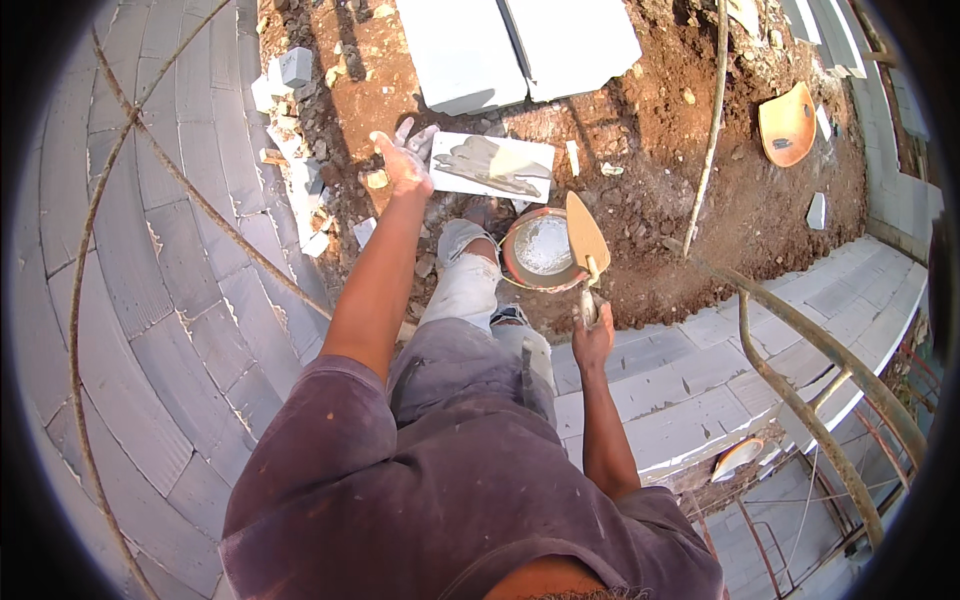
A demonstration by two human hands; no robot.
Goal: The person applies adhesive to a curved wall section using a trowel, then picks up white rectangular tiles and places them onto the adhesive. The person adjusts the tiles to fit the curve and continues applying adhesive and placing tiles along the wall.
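My left hand [405, 162], dusted with white, is open with its fingers spread at the left end of a white block [448, 181]. Whether it touches the block I cannot tell. Grey mortar [490, 163] is smeared along the block's upper face. My right hand [593, 332] is closed round the handle of a trowel [586, 236]. The trowel's pointed blade stands over the right rim of a round bucket [512, 262]. A whitish-grey mix [543, 246] shows inside the bucket, in front of my legs.
Large white blocks [465, 50] lie ahead on brown, rubble-strewn soil [660, 150]. Block walls rise at left [170, 230] and right [690, 375]. Wooden poles [708, 130] cross the right side, thinner ones [215, 215] the left. An orange curved piece [788, 125] lies far right.
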